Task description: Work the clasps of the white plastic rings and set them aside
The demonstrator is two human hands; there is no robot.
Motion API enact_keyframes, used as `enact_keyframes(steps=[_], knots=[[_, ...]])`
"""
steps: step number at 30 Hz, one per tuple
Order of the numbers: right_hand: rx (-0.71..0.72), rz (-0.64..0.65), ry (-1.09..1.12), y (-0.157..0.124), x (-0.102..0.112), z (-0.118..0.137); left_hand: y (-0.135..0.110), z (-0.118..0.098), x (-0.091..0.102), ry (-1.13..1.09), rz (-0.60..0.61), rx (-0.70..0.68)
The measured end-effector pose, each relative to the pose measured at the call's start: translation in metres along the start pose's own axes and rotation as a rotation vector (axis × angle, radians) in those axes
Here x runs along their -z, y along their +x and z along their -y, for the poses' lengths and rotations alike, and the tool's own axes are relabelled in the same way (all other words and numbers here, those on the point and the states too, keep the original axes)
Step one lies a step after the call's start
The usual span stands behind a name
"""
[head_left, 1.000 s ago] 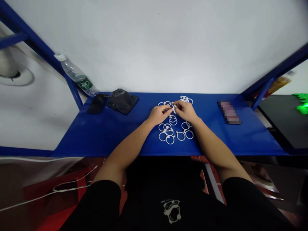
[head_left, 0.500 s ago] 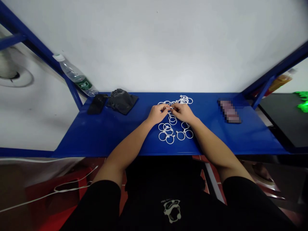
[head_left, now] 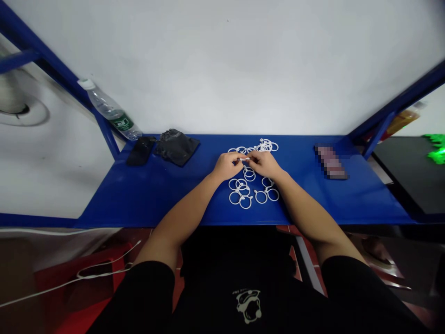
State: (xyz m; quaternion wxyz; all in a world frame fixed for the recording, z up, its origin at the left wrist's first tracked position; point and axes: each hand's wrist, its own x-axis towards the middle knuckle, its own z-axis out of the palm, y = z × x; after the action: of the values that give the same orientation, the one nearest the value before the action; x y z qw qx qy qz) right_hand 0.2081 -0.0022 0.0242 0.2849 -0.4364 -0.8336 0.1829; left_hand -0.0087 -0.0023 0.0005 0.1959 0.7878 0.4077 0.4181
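Observation:
Above the blue shelf, my left hand [head_left: 228, 165] and my right hand [head_left: 264, 163] meet fingertip to fingertip. Between them they pinch a white ring [head_left: 244, 159], seen nearly edge-on and partly covered by the fingers. Several more white rings with small knobs lie around them: a loose group [head_left: 239, 190] in front of the left hand, another group [head_left: 267, 194] by the right wrist, and an overlapping pair [head_left: 249, 174] just below the fingers. Behind the hands is a pile of rings [head_left: 266, 145], partly hidden by the right hand.
On the left of the blue shelf [head_left: 156, 199] are a black pouch [head_left: 177, 146], a dark flat object [head_left: 141, 150] and a clear bottle [head_left: 114, 113] against the frame. A blurred-out phone-like object [head_left: 331, 161] lies at the right. A white wall [head_left: 243, 69] rises behind.
The held ring has tilted and now shows as a flatter white strip between the fingers. Both hands stay in nearly the same place; the loose rings have not moved.

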Motion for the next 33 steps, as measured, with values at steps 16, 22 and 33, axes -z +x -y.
enact_keyframes(steps=[16,22,33], knots=[[0.036,0.037,0.007,0.000,0.000,0.003,0.001,-0.003,0.002,0.046,0.005,0.033],[0.059,0.078,-0.004,-0.001,0.001,0.005,0.002,-0.004,0.004,0.039,0.003,0.026],[-0.230,-0.171,-0.357,0.003,0.019,-0.022,-0.003,-0.007,0.002,0.115,0.087,0.027]])
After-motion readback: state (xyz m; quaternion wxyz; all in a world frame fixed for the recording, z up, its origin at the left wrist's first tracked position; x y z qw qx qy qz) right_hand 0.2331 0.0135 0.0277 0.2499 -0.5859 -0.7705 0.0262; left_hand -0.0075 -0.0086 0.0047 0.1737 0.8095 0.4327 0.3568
